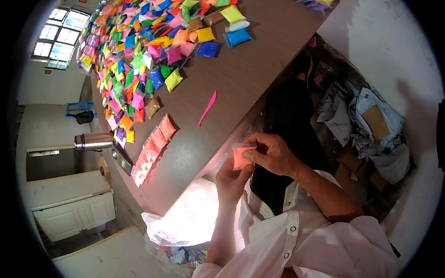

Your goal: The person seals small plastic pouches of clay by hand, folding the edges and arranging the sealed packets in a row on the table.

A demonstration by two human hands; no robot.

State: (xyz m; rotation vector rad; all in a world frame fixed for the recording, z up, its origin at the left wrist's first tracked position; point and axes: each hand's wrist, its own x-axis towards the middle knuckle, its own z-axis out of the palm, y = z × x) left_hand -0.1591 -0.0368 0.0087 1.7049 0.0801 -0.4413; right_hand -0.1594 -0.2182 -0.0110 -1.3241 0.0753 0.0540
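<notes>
A small clear bag of coral-pink filling is held between my two hands, above my lap and beside the table edge. My left hand grips its lower part, thumb against the side. The fingers of my right hand pinch the bag's upper edge, where the clear plastic shows. On the table, a row of similar coral-pink bags lies to the left of my hands. A bright pink plastic knife-like tool rests farther up the tabletop.
A large heap of many-coloured bags covers the far part of the brown table. A metal flask and a dark flat device are at the left edge. White plastic hangs below; crumpled packaging lies at right.
</notes>
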